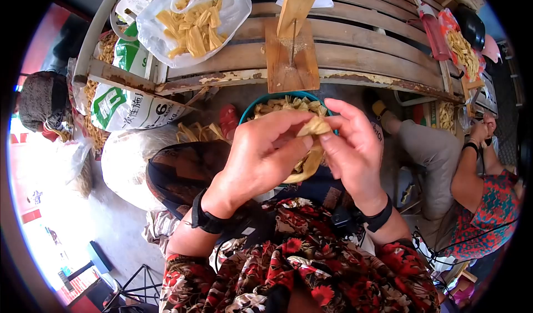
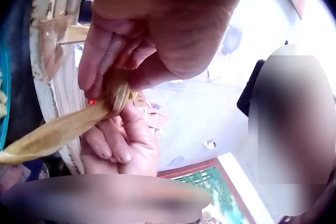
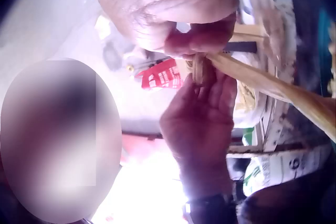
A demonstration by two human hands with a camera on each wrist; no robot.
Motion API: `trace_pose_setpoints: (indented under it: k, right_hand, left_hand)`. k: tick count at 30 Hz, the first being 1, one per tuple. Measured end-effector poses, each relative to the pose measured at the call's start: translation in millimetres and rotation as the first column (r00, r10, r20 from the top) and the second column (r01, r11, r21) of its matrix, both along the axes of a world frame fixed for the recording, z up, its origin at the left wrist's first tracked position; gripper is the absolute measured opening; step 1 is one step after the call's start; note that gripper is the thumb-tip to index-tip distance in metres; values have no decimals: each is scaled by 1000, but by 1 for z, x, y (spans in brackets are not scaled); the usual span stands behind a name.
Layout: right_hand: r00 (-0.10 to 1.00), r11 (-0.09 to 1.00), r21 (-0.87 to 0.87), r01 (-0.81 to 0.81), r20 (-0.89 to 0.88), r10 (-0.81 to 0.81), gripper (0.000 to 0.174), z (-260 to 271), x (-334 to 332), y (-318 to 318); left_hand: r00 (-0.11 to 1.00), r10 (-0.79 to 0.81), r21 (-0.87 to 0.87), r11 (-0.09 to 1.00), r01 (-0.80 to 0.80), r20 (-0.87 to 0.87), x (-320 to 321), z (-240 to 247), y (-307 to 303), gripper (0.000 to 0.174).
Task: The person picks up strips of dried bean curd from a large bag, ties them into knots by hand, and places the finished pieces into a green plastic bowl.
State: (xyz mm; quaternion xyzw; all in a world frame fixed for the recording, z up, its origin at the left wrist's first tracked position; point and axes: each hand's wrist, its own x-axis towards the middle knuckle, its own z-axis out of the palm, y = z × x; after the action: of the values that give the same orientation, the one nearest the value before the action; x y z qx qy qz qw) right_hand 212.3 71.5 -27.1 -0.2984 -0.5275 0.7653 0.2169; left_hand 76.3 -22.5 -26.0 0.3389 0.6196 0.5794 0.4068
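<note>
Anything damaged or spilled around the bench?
Yes. The front bench rail has chipped paint with brown patches, so it looks damaged. Pale crumbs lie scattered on the wooden stand, like spilled debris. The folded strip being handled shows no obvious damage.

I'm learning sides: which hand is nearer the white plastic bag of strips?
Left. In the head view, the left hand is below-right of the plastic bag; the right hand farther right.

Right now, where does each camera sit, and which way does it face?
Head: on the head, facing forward and down at left hand and right hand; forearms show.
Left wrist: worn there, facing its hand, on top, and the strip; right hand below.
Right wrist: worn there, facing its hand, on top, and the strip; left hand below.
Those two share the strip and both hands.
</note>
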Motion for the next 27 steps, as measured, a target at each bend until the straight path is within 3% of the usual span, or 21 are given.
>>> trace_pose_setpoints:
  k: [2, 4, 6, 7, 9, 11, 12, 15, 16, 17, 19, 21, 22, 23, 24, 25, 27]
  right_hand:
    - [996, 949, -312, -47, -91, 20, 46, 1, 3, 8]
    - [977, 876, -457, -154, -203, 66, 48, -2, 1, 6]
    - [935, 782, -554, -285, -339, 101, 51, -9, 2, 8]
    - [930, 792, -531, -302, -346, 122, 51, -10, 3, 11]
    - [919, 809, -484, -333, -359, 164, 51, -11, 4, 14]
    - [967, 951, -204, -232, -155, 203, 48, -8, 2, 16]
    - [980, 979, -66, -193, -70, 188, 46, -7, 0, 12]
    - [980, 929, 362, -77, 199, 4, 26, -2, 3, 12]
    - [984, 963, 245, -110, 167, 70, 22, -2, 10, 18]
    - [983, 981, 123, -148, 126, 132, 20, -2, 15, 23]
    - [956, 937, 244, -248, 216, 197, 25, -3, 7, 12]
    - [954, 945, 236, -226, 248, 166, 23, -3, 9, 14]
    - [989, 992, 15, -127, 73, 125, 23, 1, 16, 14]
    - [995, 973, -223, -59, -91, 40, 23, 7, 24, 14]
    - [991, 990, -48, -132, -23, 131, 22, 13, 29, 14]
    - [989, 988, -53, -148, -28, 147, 25, 2, 27, 6]
    - [946, 959, -4, -282, 162, 279, 28, 5, 21, 23]
  left_hand:
    - [943, 22, 14, 1000, -28, 333, -1, 4, -3, 20]
    - [853, 77, -65, 997, -51, 516, -12, -7, -3, 18]
    - [715, 39, -21, 999, -34, 699, -14, -24, -3, 15]
    - [637, -7, 25, 1000, -19, 771, -10, -27, -4, 14]
    - [589, -14, -36, 997, 74, 808, -5, -25, -7, 16]
    - [411, -131, 18, 964, 267, 902, -6, -25, -8, 20]
    - [355, -176, 84, 962, 262, 918, -5, -30, -8, 23]
    - [508, -175, 48, 966, 253, 844, -7, -34, -5, 25]
    - [647, -69, -113, 965, 235, 759, -5, -23, -2, 26]
    - [741, -85, -142, 961, 238, 666, -3, -20, 0, 26]
    - [884, -124, -205, 949, 238, 450, 2, -15, 2, 26]
    - [903, -174, -170, 951, 258, 393, -1, -5, -2, 20]
    - [919, -188, -115, 964, 240, 345, -5, -5, -9, 18]
    - [935, -197, -60, 973, 224, 294, -14, -5, -17, 16]
    - [905, -122, -94, 980, 175, 407, -29, -10, -21, 11]
    - [939, -69, -169, 977, 132, 338, -32, -9, -21, 11]
    - [974, -2, -204, 978, 49, 226, -36, -11, -17, 11]
